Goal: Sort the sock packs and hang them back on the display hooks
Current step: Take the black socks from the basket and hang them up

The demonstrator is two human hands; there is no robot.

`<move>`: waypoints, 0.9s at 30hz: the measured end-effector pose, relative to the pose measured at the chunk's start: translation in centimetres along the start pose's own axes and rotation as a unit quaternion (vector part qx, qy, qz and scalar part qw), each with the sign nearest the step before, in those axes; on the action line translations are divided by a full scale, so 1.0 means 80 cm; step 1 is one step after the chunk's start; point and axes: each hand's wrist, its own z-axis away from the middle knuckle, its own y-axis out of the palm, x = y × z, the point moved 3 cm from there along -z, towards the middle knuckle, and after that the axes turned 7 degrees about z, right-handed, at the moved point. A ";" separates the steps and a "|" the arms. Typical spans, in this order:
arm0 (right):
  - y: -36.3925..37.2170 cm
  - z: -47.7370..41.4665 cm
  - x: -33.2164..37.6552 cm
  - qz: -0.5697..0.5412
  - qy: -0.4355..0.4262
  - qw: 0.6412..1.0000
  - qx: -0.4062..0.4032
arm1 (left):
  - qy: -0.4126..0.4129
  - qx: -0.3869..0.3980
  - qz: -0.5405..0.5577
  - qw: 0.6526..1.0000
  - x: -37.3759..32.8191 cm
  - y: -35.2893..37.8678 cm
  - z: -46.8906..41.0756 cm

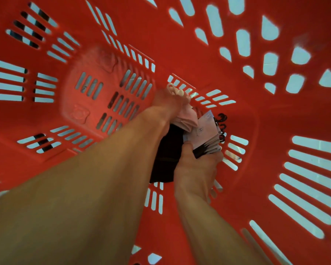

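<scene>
Head view, the only feed I have. I'm looking straight down into a red slotted basket (275,121); it fills the whole frame, and something pale shows through the slots. Edges are motion-blurred.

Both bare forearms reach in toward the bottom right of the basket floor.

The left hand (165,105) is clamped on a pink sock pack (187,117), fingers curled round its top. A pale hook (173,89) sticks out just above the knuckles. The pack is tilted, with its lower end touching the other bundle.

The right hand (196,169) is clamped on a stack of sock packs (204,134), thumb (187,148) pressed on the top card and the fingers wrapped underneath. The cards are white-grey and fanned slightly. A row of black hooks (222,127) lines up on the far edge, close to the basket wall. I can't count the packs.

Dark sock fabric (166,155) hangs between the two wrists, below the cards. I can't tell which pack it belongs to.

All the packs are inside the basket, in hand. I can't tell whether they touch the basket floor.
</scene>
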 end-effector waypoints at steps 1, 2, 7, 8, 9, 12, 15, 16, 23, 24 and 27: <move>-0.001 0.000 0.001 0.006 0.003 1.000 -0.002 | 0.048 0.000 -0.019 0.999 0.002 0.003 -0.006; -0.001 0.001 0.004 0.011 0.006 1.000 -0.002 | 0.092 -0.010 -0.036 0.995 0.001 0.004 -0.004; 0.009 -0.004 0.013 0.029 0.026 0.999 0.009 | 0.230 -0.098 -0.245 0.937 0.006 0.002 0.006; 0.010 -0.007 0.015 0.029 0.020 0.999 0.010 | 0.239 -0.095 -0.249 0.934 0.006 0.001 0.010; 0.012 -0.009 0.018 0.031 0.013 0.999 0.015 | 0.235 -0.095 -0.236 0.938 0.007 0.000 0.013; 0.012 -0.016 0.028 0.045 -0.001 0.998 0.050 | 0.160 -0.092 -0.198 0.963 0.002 0.002 0.013; 0.002 -0.021 0.035 0.081 -0.020 0.994 0.068 | 0.146 -0.055 -0.231 0.960 -0.011 0.003 0.009; 0.001 -0.026 0.035 0.083 -0.036 0.993 0.069 | 0.147 -0.037 -0.238 0.959 -0.015 0.002 0.005; 0.000 -0.038 0.053 0.202 -0.078 0.969 0.117 | 0.141 0.045 -0.281 0.948 -0.011 0.001 -0.016; -0.007 -0.035 0.056 0.223 -0.097 0.963 0.117 | 0.136 0.043 -0.264 0.954 -0.011 0.003 -0.010; -0.034 -0.025 0.059 0.267 -0.107 0.952 0.106 | 0.130 0.040 -0.265 0.955 -0.008 0.002 0.004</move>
